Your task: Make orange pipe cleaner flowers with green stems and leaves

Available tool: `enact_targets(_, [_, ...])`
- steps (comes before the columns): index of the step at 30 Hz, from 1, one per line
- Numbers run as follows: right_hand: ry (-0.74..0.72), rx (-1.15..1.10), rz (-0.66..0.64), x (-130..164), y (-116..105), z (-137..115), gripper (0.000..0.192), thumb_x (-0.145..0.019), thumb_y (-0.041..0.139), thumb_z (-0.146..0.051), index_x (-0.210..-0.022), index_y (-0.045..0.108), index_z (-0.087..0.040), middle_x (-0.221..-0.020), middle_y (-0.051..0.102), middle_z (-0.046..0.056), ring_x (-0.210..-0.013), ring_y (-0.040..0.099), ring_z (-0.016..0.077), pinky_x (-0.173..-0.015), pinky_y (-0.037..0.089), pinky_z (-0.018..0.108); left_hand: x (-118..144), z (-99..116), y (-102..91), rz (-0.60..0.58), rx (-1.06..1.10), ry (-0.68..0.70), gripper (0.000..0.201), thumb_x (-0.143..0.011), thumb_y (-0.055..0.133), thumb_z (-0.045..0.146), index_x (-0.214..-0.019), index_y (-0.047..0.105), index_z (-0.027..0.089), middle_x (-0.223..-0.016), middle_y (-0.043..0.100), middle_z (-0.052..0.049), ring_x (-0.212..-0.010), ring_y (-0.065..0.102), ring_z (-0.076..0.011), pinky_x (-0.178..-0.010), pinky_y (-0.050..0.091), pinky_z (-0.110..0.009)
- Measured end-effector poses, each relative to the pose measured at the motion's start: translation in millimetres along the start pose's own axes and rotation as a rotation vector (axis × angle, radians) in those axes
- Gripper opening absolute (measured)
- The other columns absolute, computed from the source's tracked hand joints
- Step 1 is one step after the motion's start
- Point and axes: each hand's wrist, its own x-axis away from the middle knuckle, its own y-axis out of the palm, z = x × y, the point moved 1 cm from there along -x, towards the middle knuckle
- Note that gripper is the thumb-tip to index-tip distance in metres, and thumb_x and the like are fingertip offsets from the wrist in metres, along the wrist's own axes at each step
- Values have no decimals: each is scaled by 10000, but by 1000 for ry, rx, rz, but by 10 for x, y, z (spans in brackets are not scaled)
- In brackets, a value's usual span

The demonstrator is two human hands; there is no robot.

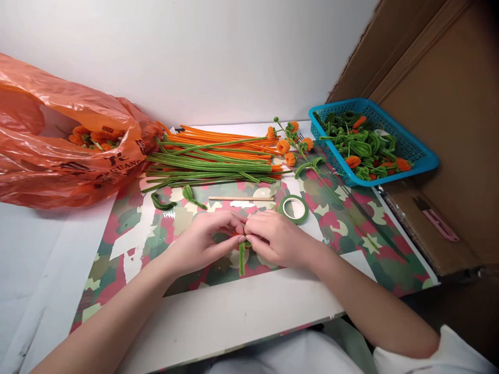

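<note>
Fingertips of the left hand and the right hand are pinched together on the top of a short green pipe cleaner, whose orange-tipped end is hidden between them while its stem hangs down below the fingers toward the wearer, apparently so both hands can work the same small spot. A roll of green floral tape and a wooden stick are laid just beyond the fingers, within easy reach, and the loose orange and green pipe cleaners are kept farther beyond on the patterned mat.
</note>
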Motion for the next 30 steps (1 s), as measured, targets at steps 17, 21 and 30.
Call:
enact_targets(17, [101,-49,128,-14,140,14,196,-826,412,-128,-659,351,-210,-622,421,-32,-586,355,125,-619,312,264,26,-39,161,-51,-67,-202,197,-936,345,289,-756,391,222,-666,429,36,-563,371,-128,-501,343,-233])
enact_targets(21, [114,-42,266,-23,198,-14,203,-819,421,-127,-657,332,-212,-615,417,-29,-597,379,126,-618,314,265,20,-20,212,26,22,-235,198,-951,327,267,-764,368,215,-698,402,40,-592,353,-114,-526,345,-222])
enact_targets(30, [282,-283,353,20,138,-62,151,-892,457,-212,-741,453,-197,-673,496,-24,-586,455,103,-552,349,216,31,-85,257,208,140,-192,162,-958,366,257,-809,406,208,-701,403,47,-575,376,-93,-516,350,-202])
